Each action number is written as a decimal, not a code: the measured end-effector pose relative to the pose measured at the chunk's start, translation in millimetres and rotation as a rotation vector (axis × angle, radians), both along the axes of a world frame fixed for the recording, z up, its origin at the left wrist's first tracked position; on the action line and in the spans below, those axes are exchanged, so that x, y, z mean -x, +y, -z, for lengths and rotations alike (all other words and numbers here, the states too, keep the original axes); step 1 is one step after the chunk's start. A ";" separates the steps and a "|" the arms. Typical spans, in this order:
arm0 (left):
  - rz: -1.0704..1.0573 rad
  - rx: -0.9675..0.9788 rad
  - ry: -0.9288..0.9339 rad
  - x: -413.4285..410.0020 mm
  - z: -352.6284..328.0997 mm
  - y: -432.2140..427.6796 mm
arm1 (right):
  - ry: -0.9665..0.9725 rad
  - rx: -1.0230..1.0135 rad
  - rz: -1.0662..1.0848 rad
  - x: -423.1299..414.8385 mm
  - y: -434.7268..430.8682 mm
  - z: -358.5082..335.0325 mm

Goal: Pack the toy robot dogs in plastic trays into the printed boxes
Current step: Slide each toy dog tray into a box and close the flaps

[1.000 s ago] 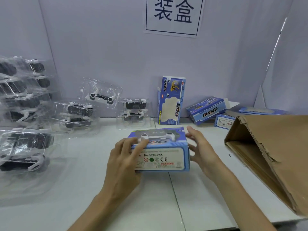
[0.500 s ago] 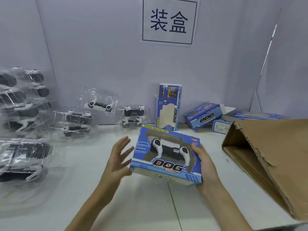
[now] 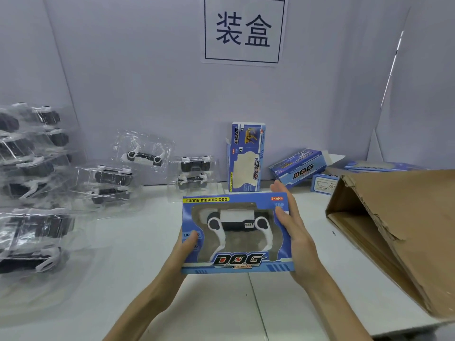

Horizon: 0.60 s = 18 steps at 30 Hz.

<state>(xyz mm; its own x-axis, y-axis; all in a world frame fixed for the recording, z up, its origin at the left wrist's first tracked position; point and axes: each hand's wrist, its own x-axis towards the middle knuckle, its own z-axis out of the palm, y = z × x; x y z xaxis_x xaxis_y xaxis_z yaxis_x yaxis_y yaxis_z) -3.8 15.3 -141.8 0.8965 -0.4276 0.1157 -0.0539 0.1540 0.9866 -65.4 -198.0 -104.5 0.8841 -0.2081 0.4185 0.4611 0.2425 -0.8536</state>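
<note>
Over a white desk [image 3: 138,279] walled by pale partitions [image 3: 147,82], left hand [image 3: 182,252] and right hand [image 3: 295,232] grip a printed box [image 3: 236,263].

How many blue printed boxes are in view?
5. A held box between left hand and right hand; an upright box by the wall; a tipped box right of it; a low box and a flat box behind the cardboard carton, which may hide others.

The box [image 3: 236,262] is at the table [image 3: 138,254] centre, the left hand [image 3: 183,252] gripping its left edge, the right hand [image 3: 294,232] its right, 1 dog [image 3: 236,216] inside. Trays [image 3: 110,183] of dogs fill the table's left. Behind the box stands an upright box [image 3: 247,158]; lying boxes [image 3: 299,167] are to its right, behind a carton [image 3: 398,230] at the table's right.
</note>
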 end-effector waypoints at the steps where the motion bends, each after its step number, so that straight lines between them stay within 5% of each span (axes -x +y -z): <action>1: -0.001 0.011 -0.002 -0.2 1.1 0.1 | -0.003 -0.009 0.004 -0.2 -1.0 3.8; 6: 0.034 0.044 -0.161 -1.2 -4.0 2.9 | 0.103 0.045 -0.038 1.6 -24.8 13.8; 11: 0.014 0.167 -0.197 -11.2 -9.6 19.5 | 0.197 0.606 -0.152 20.4 -53.3 3.7; 18: -0.091 0.316 -0.079 -17.4 -3.7 10.9 | 0.339 0.051 0.107 9.6 -57.9 -11.4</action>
<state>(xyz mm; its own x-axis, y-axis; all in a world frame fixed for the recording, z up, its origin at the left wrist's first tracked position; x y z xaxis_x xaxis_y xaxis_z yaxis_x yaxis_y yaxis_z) 13.6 26.1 -138.1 0.9123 -0.2784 0.3004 -0.1557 0.4429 0.8830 -75.0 -255.9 -93.1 0.9489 -0.2932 0.1171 0.1699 0.1616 -0.9721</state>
